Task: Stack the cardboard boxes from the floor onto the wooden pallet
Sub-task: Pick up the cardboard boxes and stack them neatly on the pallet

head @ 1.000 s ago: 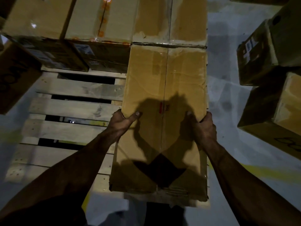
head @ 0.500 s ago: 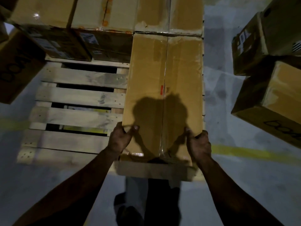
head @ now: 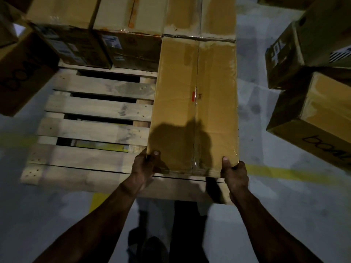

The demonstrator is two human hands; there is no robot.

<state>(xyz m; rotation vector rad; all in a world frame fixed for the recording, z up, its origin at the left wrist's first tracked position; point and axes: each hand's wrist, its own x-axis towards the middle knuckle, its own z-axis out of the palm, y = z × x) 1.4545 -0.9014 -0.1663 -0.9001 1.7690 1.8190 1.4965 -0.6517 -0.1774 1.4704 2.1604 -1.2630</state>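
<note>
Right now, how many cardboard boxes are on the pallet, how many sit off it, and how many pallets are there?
Cardboard boxes on the pallet: 4
Cardboard boxes off the pallet: 3 (slivers at the picture's edges not counted)
Wooden pallets: 1
Total: 8

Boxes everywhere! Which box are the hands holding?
The long box lying on the right side of the wooden pallet. The left hand and right hand grip its near corners; no hand touches the other boxes.
</note>
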